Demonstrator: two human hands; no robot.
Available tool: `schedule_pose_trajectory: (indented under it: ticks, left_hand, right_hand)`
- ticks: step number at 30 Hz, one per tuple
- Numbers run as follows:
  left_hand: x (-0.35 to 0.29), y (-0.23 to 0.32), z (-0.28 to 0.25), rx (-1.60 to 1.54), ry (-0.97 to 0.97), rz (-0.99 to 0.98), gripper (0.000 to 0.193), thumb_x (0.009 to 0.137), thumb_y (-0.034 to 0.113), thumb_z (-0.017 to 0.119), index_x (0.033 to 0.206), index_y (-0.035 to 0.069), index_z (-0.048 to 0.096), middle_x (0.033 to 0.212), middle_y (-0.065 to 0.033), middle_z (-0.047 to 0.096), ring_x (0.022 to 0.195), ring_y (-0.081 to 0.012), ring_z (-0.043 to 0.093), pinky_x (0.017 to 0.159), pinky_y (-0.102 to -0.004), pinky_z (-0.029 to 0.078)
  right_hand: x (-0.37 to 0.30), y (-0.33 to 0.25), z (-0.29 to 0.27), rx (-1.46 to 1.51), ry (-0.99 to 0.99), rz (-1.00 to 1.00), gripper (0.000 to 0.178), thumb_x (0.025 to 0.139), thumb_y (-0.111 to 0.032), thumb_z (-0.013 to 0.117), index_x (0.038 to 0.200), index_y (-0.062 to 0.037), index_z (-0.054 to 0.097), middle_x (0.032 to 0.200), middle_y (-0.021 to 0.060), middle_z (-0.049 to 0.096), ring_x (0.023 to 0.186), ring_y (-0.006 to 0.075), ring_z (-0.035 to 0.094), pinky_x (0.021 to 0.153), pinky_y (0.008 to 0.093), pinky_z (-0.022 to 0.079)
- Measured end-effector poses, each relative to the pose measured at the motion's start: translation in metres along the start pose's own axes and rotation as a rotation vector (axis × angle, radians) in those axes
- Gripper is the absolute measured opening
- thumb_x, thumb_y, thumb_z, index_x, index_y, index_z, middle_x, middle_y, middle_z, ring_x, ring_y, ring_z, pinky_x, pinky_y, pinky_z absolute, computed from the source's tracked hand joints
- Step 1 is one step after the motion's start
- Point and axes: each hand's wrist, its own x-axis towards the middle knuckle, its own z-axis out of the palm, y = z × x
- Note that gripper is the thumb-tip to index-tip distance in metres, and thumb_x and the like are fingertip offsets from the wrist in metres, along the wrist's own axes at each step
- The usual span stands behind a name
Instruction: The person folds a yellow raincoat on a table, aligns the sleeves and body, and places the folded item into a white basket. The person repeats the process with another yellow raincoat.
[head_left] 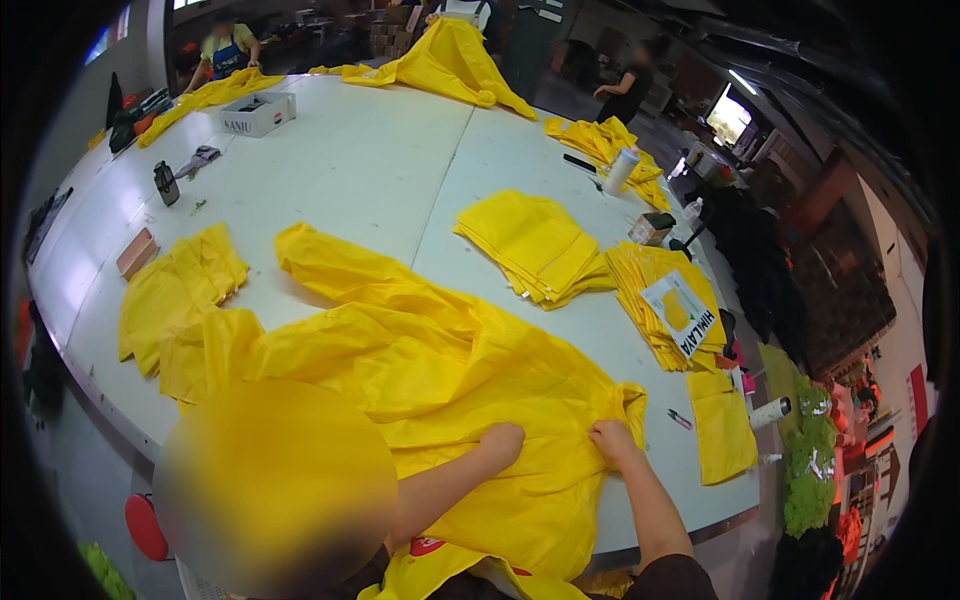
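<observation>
A large yellow garment (450, 340) lies spread in loose folds over the near part of the table, its near end hanging toward my body. My left hand (502, 447) is closed in a fist on the cloth near its middle, gripping a bit of fabric. Further right, my right hand (612, 442) pinches the garment close to its gathered right end (632, 400). The fingertips of both hands are mostly hidden. A blurred round patch covers part of the cloth at lower left.
Folded yellow cloth stacks (535, 245) lie beyond the garment, with more yellow pieces (660, 300) at right under a printed sheet (684, 312). A white box (258, 114), dark bottle (166, 184) and thread cone (621, 170) stand farther off. Other people work around the far edge.
</observation>
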Motion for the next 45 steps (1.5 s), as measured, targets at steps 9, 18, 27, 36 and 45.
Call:
schedule_pose_trajectory:
  ticks: [9, 18, 27, 36, 45]
  left_hand:
    - [0.041, -0.022, -0.004, 0.02, -0.263, -0.031, 0.03, 0.063, 0.025, 0.072, 0.085, 0.006, 0.068, 0.089, -0.014, 0.066, 0.085, -0.032, 0.062, 0.073, -0.0399, 0.051]
    - [0.01, -0.026, -0.016, -0.201, -0.116, 0.026, 0.032, 0.069, 0.031, 0.067, 0.087, 0.005, 0.064, 0.087, -0.0144, 0.065, 0.086, -0.0322, 0.061, 0.075, -0.0419, 0.049]
    - [-0.169, -0.144, -0.072, 0.138, 0.192, 0.045, 0.015, 0.078, 0.023, 0.059, 0.081, 0.009, 0.058, 0.081, -0.0122, 0.064, 0.077, -0.0328, 0.061, 0.065, -0.0436, 0.05]
    - [-0.272, -0.201, -0.111, -0.007, 0.424, -0.108, 0.018, 0.081, 0.022, 0.06, 0.088, 0.006, 0.066, 0.085, -0.0118, 0.065, 0.08, -0.0311, 0.06, 0.07, -0.0392, 0.048]
    - [-0.241, -0.21, -0.101, -0.09, 0.42, -0.295, 0.019, 0.079, 0.03, 0.062, 0.086, 0.013, 0.069, 0.085, -0.0081, 0.067, 0.08, -0.0289, 0.062, 0.069, -0.0385, 0.049]
  right_hand:
    - [0.026, 0.013, -0.017, 0.438, -0.261, 0.267, 0.013, 0.072, -0.009, 0.071, 0.079, 0.0011, 0.066, 0.073, 0.0091, 0.066, 0.065, 0.0152, 0.061, 0.061, 0.0283, 0.049]
    - [0.035, 0.01, -0.025, 0.15, -0.309, 0.192, 0.01, 0.07, -0.009, 0.068, 0.076, -0.0012, 0.065, 0.072, 0.0121, 0.066, 0.062, 0.0213, 0.062, 0.058, 0.0323, 0.05]
    - [-0.01, -0.243, 0.051, 0.318, 0.301, -0.652, 0.019, 0.075, -0.008, 0.063, 0.092, -0.0028, 0.06, 0.096, 0.0154, 0.06, 0.09, 0.0318, 0.056, 0.078, 0.0405, 0.045]
    - [0.022, -0.304, 0.08, -0.003, -0.278, -0.606, 0.019, 0.077, -0.015, 0.059, 0.09, -0.0027, 0.064, 0.088, 0.0175, 0.062, 0.085, 0.0336, 0.058, 0.075, 0.0422, 0.047]
    - [0.025, -0.28, 0.072, 0.292, -0.309, -0.345, 0.02, 0.078, -0.019, 0.06, 0.088, -0.0025, 0.066, 0.082, 0.0168, 0.065, 0.075, 0.0296, 0.062, 0.068, 0.0354, 0.048]
